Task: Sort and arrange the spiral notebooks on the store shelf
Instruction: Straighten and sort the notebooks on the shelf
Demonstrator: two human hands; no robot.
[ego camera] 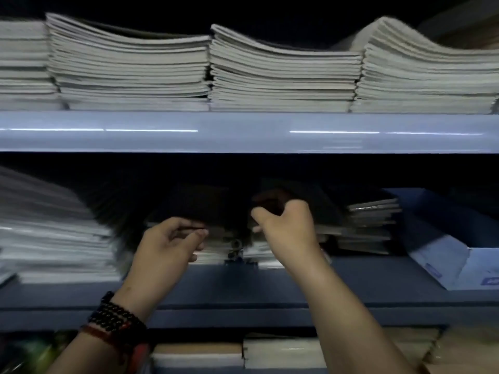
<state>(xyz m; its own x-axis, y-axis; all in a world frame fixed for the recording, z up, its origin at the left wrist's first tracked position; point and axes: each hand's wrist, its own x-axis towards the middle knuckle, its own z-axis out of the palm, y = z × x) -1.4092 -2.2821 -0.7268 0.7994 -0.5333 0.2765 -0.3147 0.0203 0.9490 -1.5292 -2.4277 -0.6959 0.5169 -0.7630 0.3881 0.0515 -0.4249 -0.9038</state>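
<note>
Two short stacks of dark-covered spiral notebooks (216, 238) lie side by side in the middle of the middle shelf (243, 287), their wire spines meeting at the centre. My left hand (172, 238) reaches to the left stack, thumb and fingers curled at the edge of its top notebooks. My right hand (286, 225) grips the top of the right stack (359, 228), fingers curled over a dark cover. The picture is blurred and the shelf recess is dark, so the covers are hard to make out.
Several tall piles of pale exercise books (129, 68) fill the upper shelf (243, 130). Another pale pile (54, 238) stands at the left of the middle shelf. A blue and white carton (442, 255) sits at its right. More books (283, 352) lie on the shelf below.
</note>
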